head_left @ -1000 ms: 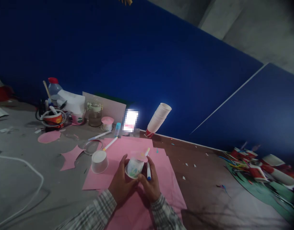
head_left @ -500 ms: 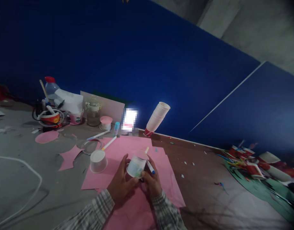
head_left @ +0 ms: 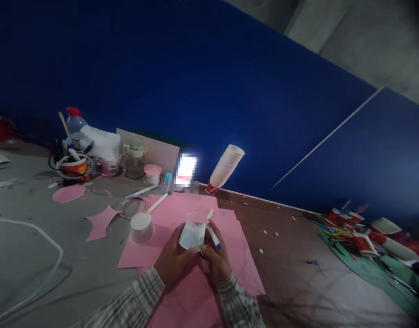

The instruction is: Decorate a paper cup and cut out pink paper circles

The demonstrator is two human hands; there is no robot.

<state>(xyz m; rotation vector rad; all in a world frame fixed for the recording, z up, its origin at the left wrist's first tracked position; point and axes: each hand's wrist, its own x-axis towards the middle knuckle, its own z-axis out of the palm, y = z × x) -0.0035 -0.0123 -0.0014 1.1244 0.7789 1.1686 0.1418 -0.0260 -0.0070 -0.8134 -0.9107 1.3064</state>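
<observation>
The grey and brown surface (head_left: 31,255) is the largest thing before me, and the pink paper sheets (head_left: 243,259) lie on it. On their left part there is the upside-down white paper cup (head_left: 142,228). The leaning stack of white paper cups (head_left: 226,167) stands beyond the sheets. Above the sheets, my left hand (head_left: 175,258) grasps the small white paper cup with green marks (head_left: 192,235) from its left side. My right hand (head_left: 216,255) grasps the same cup from its right side, and it also holds the white marker with blue end (head_left: 214,237).
</observation>
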